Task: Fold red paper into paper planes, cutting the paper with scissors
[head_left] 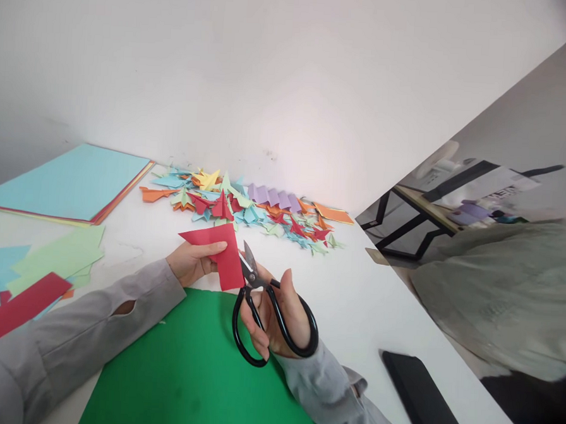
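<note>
My left hand (194, 261) pinches a piece of red paper (230, 260), thumb on top and fingers beneath. An angular notch shows along the paper's lower left side. In my right hand (284, 319) is a pair of scissors (250, 270) with large black loop handles, my fingers through the loops. Its blades are spread and point up and away, right at the paper's right edge. Whether the lower blade lies under the paper I cannot tell. Below both hands lies a green mat (189, 365).
Folded paper shapes (221, 202) in many colours are heaped along the wall. Large coloured sheets (71, 179) are stacked at the left, with loose offcuts (57, 254) and a red strip (22, 309) nearer. A black flat object (425, 396) lies right; beyond it is a person's sleeve or clothing (501, 293).
</note>
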### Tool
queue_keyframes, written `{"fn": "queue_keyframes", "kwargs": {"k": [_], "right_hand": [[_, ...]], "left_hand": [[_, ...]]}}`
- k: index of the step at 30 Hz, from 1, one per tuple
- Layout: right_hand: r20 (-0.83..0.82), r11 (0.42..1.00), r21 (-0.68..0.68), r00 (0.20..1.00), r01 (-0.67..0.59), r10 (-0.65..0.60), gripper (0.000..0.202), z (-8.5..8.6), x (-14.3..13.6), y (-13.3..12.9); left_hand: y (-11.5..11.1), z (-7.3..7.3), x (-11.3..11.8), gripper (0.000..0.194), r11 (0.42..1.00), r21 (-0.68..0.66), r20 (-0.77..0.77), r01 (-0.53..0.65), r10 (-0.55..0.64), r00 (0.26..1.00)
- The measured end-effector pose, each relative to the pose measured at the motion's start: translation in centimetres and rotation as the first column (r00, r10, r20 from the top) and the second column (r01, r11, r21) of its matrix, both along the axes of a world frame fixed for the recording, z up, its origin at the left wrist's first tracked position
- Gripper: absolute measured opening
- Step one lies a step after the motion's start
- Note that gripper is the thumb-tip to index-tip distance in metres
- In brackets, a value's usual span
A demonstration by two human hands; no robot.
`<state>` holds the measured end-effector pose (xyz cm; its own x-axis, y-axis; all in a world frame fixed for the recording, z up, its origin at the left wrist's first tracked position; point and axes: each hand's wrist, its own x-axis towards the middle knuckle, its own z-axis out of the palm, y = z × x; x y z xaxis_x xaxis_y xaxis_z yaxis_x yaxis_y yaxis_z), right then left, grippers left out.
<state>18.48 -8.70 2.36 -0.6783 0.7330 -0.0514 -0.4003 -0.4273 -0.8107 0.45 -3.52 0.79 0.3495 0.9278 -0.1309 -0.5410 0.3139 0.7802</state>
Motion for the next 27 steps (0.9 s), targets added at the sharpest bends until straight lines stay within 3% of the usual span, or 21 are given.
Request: {"fn": "queue_keyframes", "kwargs": {"k": [7,11,15,24,27], "right_hand": [[0.038,0.998,0.005,0.997,-0.069,0.068,0.074,0.11,0.3,0.17],[0.073,0.998,-0.006,0.996,-0.055,0.055,0.075,0.25,0.38,0.22],[0.099,0.999,0.011,0.994,-0.039,0.038,0.077,0.24,0.36,0.25],[0.106,0.999,0.033,0.994,-0.012,0.009,0.074,-0.25,0.09,0.24],[0.094,0.999,0.05,0.996,-0.007,0.002,0.074,-0.33,0.03,0.23]], "left_hand": [[-0.18,0.31,0.14,0.009,0.996,-0.082,0.052,0.033,-0.029,0.998],[0.01,0.42,-0.04,0.011,0.994,-0.113,0.023,-0.003,0.006,1.0],[0.09,0.5,-0.23,0.015,0.99,-0.135,-0.032,0.036,-0.041,0.999],[-0.36,0.0,-0.12,0.022,0.985,-0.069,-0.083,0.156,-0.161,0.983],[-0.51,-0.07,0.04,0.025,0.988,-0.05,-0.083,0.147,-0.15,0.985]]}}
